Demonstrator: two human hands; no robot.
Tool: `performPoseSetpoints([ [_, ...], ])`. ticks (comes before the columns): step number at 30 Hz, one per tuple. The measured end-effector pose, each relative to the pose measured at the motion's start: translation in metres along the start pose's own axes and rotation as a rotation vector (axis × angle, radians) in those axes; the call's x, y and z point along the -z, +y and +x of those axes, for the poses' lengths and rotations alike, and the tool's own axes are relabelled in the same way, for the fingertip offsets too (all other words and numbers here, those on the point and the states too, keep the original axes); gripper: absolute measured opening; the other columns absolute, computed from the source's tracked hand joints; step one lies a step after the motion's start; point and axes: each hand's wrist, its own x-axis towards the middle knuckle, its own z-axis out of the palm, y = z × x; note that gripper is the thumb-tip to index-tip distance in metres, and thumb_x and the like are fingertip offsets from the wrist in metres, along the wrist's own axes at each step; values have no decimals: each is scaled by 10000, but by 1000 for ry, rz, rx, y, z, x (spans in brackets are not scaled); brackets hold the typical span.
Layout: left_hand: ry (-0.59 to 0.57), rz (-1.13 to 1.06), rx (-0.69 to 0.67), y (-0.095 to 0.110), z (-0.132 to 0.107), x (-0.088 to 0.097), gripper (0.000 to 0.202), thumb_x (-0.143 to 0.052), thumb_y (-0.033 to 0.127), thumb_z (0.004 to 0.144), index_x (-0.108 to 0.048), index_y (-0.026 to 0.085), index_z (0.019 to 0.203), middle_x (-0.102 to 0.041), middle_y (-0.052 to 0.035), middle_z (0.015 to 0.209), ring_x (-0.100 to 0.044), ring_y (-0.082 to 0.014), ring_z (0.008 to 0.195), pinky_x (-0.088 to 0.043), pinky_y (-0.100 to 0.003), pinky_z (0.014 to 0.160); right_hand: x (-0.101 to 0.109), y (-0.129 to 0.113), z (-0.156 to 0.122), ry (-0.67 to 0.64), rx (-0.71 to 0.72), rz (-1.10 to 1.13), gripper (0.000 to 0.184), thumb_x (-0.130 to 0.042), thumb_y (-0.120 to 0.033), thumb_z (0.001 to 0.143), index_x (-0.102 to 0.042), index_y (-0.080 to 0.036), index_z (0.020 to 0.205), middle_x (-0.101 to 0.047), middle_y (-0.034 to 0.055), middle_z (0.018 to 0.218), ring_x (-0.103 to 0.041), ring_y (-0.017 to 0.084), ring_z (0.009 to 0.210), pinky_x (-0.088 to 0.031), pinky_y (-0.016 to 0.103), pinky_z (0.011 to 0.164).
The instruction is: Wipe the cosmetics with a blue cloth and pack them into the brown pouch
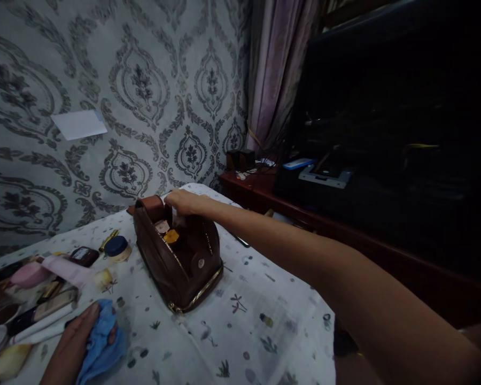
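A brown leather makeup bag [160, 267] stands unzipped on the cloth-covered table, its gold zipper edges spread apart. An orange-yellow item [171, 236] and a pale item [162, 226] lie inside it. My right hand [184, 203] is closed at the bag's far rim, fingers bent over the edge; their tips are partly hidden. My left hand [74, 339] is closed around a crumpled blue cloth [104, 342] at the lower left, beside the spread of cosmetics. Nearest the bag on that side is a jar with a dark blue lid [117, 248].
Left of the bag lie a pink tube [66, 271], a pink rounded item [30, 275], a brush [10, 362] and several other cosmetics. A dark red cabinet [256, 184] with a large black screen [385, 133] stands to the right. The patterned wall [140, 80] rises behind the table.
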Motion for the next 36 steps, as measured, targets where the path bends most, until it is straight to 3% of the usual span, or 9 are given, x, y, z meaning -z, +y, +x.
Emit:
performPoseSetpoints([
  [9, 6, -34, 74, 3, -3, -1, 506, -680, 704, 699, -605, 204, 722, -619, 20, 551, -568, -166, 507, -472, -239, 497, -12, -15, 15, -33, 57, 7, 241, -724, -148, 807, -712, -82, 1039, -736, 157, 1104, -685, 262, 1032, -490, 275, 827],
  [15, -10, -125, 58, 2, -2, -3, 467, -794, 613, 616, -618, 199, 742, -594, 40, 541, -530, -140, 468, -446, -221, 456, -13, -7, 9, -4, 25, 19, 307, -729, -108, 778, -701, -79, 1083, -722, 179, 1136, -680, 283, 1067, -504, 282, 825],
  [19, 37, -126, 75, 0, -1, -3, 486, -762, 649, 645, -609, 196, 732, -607, 23, 535, -560, -159, 490, -470, -235, 467, -14, -4, 5, 14, 28, 34, 332, -721, -135, 793, -686, -96, 1121, -711, 175, 1160, -663, 272, 1109, -493, 274, 852],
  [30, -26, -95, 20, 4, -3, -5, 518, -709, 703, 679, -620, 197, 738, -607, 25, 527, -547, -159, 478, -459, -245, 484, -11, -7, 5, 44, 38, 110, 362, -743, -164, 778, -672, -117, 1130, -721, 128, 1118, -660, 231, 1031, -464, 261, 833],
  [36, -84, -172, 33, 6, -1, -6, 585, -756, 732, 582, -559, 188, 669, -603, 18, 522, -535, -138, 462, -439, -235, 453, -17, -14, -3, 51, 69, 111, 407, -673, -129, 838, -611, -80, 1237, -668, 173, 1189, -621, 251, 1100, -448, 304, 896],
])
